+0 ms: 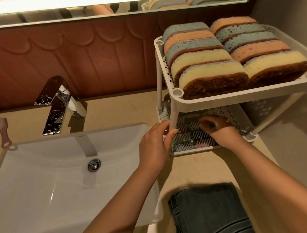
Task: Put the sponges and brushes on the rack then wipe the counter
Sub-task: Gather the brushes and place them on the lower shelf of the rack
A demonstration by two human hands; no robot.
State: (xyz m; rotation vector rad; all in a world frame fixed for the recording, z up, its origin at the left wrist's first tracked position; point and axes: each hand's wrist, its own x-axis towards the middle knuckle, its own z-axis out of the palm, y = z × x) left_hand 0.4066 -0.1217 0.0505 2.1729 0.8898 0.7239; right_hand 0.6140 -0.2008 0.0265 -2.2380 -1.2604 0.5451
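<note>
On the rack's [240, 95] lower shelf, your right hand [220, 130] gripped a brush [192, 130]; your left hand [154, 146] held the front post [174, 113].

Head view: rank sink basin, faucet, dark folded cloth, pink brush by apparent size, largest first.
1. sink basin
2. dark cloth, though it lies nearest the camera and the frame edge cuts it off, so its true rank is unsure
3. faucet
4. pink brush, clearly smallest
</note>
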